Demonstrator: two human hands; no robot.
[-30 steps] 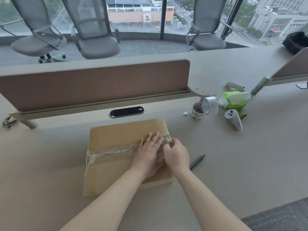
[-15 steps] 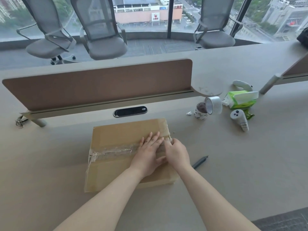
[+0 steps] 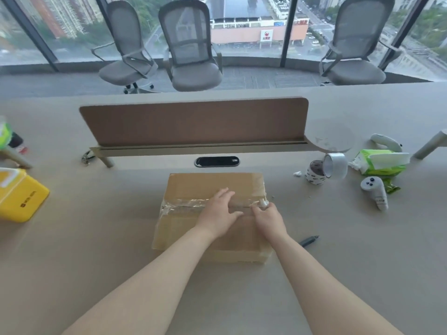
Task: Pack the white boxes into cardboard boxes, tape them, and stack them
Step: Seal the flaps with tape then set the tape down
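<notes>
The left fingers (image 3: 226, 193) lie spread and flat, pressing a strip of clear, glossy tape (image 3: 186, 204) that runs across the top of a closed brown cardboard box (image 3: 212, 184). The right fingers (image 3: 256, 209) are curled, pinching the tape's crumpled end at the box's right edge. The left hand (image 3: 219, 212) and the right hand (image 3: 269, 218) sit just beside each other. The box rests on the grey counter (image 3: 121, 238). A dark pen (image 3: 308, 241) lies near its right side, and a roll of clear tape (image 3: 335, 165) stands farther back.
</notes>
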